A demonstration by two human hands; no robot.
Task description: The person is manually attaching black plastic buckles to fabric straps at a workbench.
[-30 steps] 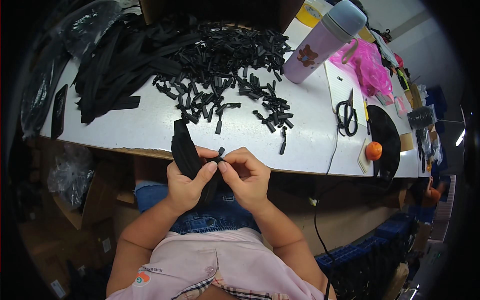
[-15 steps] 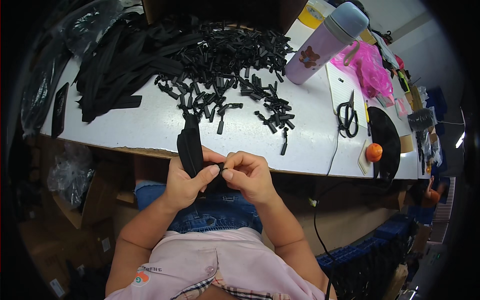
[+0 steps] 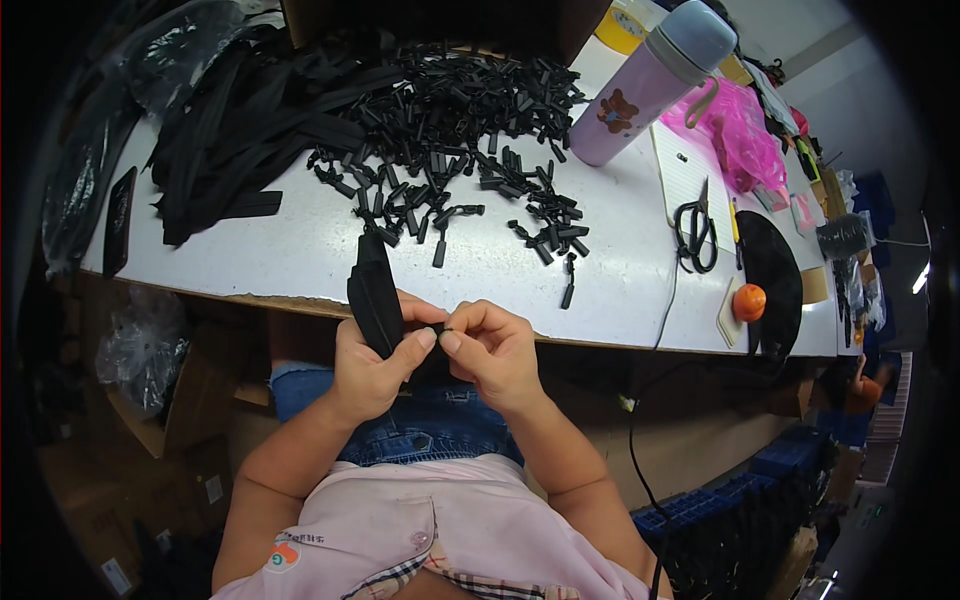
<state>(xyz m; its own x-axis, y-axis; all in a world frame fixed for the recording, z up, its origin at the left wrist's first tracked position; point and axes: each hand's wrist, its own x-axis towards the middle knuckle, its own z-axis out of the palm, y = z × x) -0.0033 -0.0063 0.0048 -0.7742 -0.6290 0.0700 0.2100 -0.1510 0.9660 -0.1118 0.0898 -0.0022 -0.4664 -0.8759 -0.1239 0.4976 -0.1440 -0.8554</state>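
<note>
Just off the table's front edge, above my lap, both hands meet with thumbs and fingertips close together. My left hand (image 3: 372, 368) is closed round a folded black zipper tape (image 3: 375, 300), whose upper part stands out past the fingers toward the table. My right hand (image 3: 495, 358) pinches a small dark piece at the tape's end; the fingertips mostly cover it, so its kind is unclear. Beyond the hands lies a big heap of black zipper sliders with long pulls (image 3: 460, 110), with a smaller cluster of sliders (image 3: 550, 228) nearer. More black zipper tapes (image 3: 230, 130) are piled at the left.
On the white table (image 3: 300, 265), a lilac bottle (image 3: 640, 95) stands behind the sliders. To the right lie black scissors (image 3: 695, 235), a lined notebook (image 3: 685, 170), an orange fruit (image 3: 748, 303) and a pink plastic bag (image 3: 745, 145). A dark flat phone-like slab (image 3: 120, 220) rests far left.
Both hands have shifted very slightly left, and the upper end of the zipper tape leans a little further left. The fingers keep their pinch; the things on the table stay put.
</note>
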